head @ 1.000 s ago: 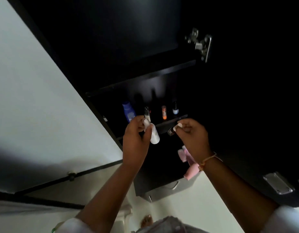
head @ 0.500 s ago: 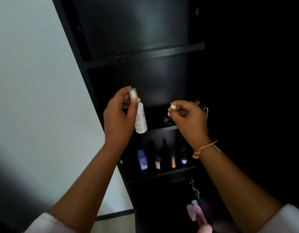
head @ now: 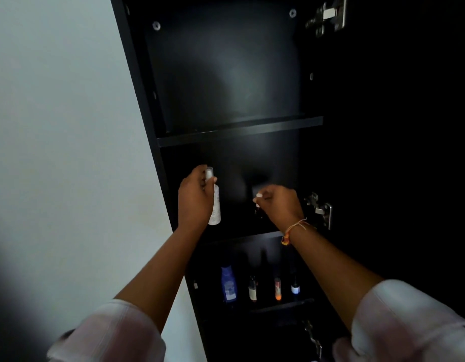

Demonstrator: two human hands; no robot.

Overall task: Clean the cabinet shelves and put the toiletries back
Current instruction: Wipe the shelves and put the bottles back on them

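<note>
Gripping a white bottle (head: pixel 216 205), left hand (head: pixel 194 201); right hand (head: pixel 279 205) pinching a small dark item (head: pixel 258 212); four bottles (head: pixel 228 284) on the lower shelf (head: pixel 281 307).

home bathroom: toiletries (head: pixel 228 287) in dark cabinet (head: pixel 226 74)

Four shelved bottles (head: pixel 228 287), one white spray bottle (head: pixel 216 205), three door hinges (head: pixel 320 210).

Two hands reach into a dark, open cabinet (head: pixel 140 82).
The left hand (head: pixel 196 202) grips a white bottle (head: pixel 216 207); the right hand (head: pixel 278 205) pinches a small dark object (head: pixel 258 212); a row of bottles (head: pixel 252 290) stands on the shelf below.
</note>
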